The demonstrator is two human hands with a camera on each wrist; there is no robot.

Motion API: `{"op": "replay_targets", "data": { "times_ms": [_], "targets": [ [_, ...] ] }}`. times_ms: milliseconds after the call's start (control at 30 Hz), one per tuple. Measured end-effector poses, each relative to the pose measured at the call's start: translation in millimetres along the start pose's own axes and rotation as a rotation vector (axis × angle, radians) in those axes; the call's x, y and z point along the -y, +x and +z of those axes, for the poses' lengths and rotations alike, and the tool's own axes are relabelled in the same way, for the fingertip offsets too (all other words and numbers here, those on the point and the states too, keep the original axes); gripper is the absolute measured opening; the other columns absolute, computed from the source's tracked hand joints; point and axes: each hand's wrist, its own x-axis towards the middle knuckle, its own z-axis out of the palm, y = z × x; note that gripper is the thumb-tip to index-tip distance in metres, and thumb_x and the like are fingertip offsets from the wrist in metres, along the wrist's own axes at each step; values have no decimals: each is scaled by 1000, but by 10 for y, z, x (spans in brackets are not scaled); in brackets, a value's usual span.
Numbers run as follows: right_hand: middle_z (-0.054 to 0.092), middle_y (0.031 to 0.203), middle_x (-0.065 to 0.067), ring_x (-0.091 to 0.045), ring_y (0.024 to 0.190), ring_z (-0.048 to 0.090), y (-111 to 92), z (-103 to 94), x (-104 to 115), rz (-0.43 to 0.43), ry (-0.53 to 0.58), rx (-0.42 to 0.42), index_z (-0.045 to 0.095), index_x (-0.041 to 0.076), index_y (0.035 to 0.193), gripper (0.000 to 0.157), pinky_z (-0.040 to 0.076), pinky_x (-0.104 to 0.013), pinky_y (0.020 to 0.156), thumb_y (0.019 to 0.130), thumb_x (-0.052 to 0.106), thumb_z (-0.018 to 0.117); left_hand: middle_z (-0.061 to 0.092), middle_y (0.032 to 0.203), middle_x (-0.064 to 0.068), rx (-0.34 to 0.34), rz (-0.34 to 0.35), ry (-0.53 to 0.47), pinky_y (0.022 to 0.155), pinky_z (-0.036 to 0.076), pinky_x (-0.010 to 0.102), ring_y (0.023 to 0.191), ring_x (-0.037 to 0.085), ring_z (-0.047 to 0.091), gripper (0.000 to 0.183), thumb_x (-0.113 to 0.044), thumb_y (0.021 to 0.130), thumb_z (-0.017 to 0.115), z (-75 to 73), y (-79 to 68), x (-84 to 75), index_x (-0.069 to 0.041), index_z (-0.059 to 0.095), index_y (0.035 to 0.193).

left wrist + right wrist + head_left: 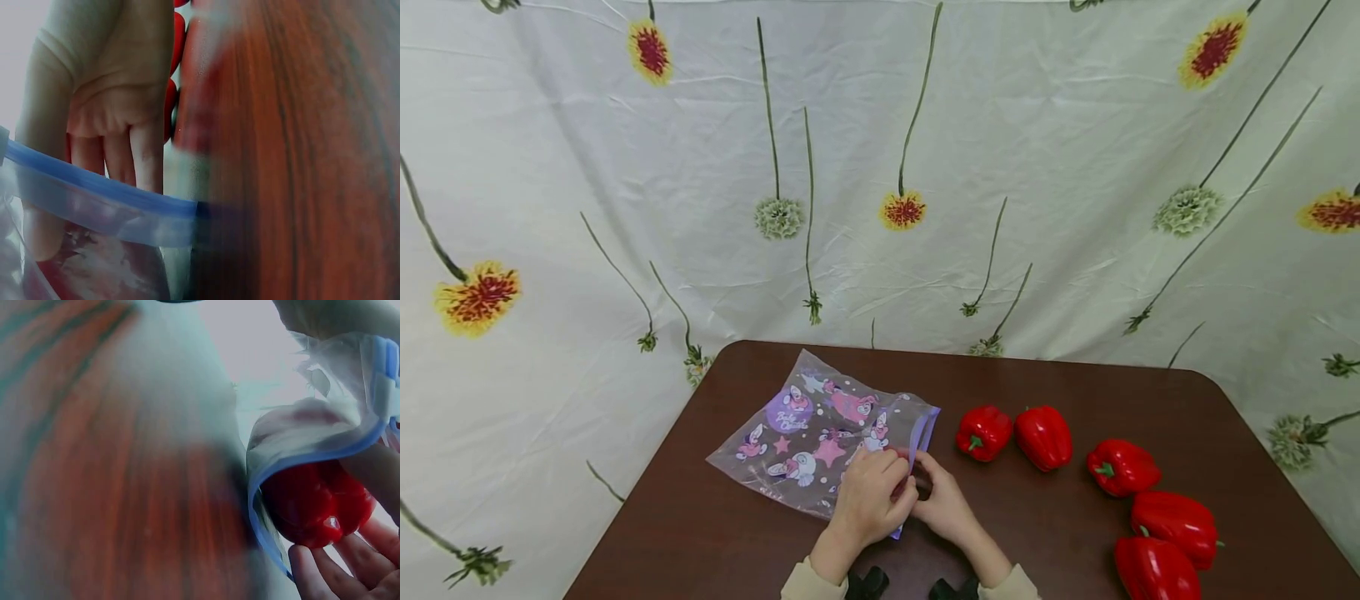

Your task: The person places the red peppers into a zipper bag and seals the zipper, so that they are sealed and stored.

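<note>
A clear zip-top plastic bag [808, 479] with pink and purple cartoon prints lies on the table, its purple-blue zip edge [922, 429] facing right. My left hand [868, 492] grips the bag at its mouth, fingers curled over the zip edge. Inside the opening sits a shiny red bell pepper [306, 506], partly wrapped by the film and partly sticking out. My right hand [947, 504] is at the mouth from the right, holding the pepper there. From above, the hands mostly hide this pepper. In the left wrist view, the blue zip strip [106, 190] crosses before a hand's fingers.
Several red bell peppers lie to the right: one pepper [983, 433] and its neighbour [1043, 437] near the bag, then a pepper [1122, 468] above two more at the front right. The dark brown table [1000, 542] ends at a flower-printed white cloth [850, 267].
</note>
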Motion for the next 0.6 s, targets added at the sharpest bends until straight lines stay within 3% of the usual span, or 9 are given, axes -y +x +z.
{"op": "replay_targets", "data": {
  "times_ms": [167,600],
  "targets": [
    [54,124,-25,-11,108,55,5,19,18,1,-44,-15,50,-10,124,51,47,-26,87,76,-10,65,38,62,-8,-7,4,-3,56,30,26,52,10,36,16,-19,73,54,1,-9,3,-16,43,62],
    [52,122,-30,-34,106,57,2,-21,-41,6,2,14,47,-15,123,50,48,-38,86,77,-11,65,38,62,-7,5,-9,-6,56,31,27,52,9,36,16,-20,75,52,-8,-17,10,-16,43,63]
  ]
}}
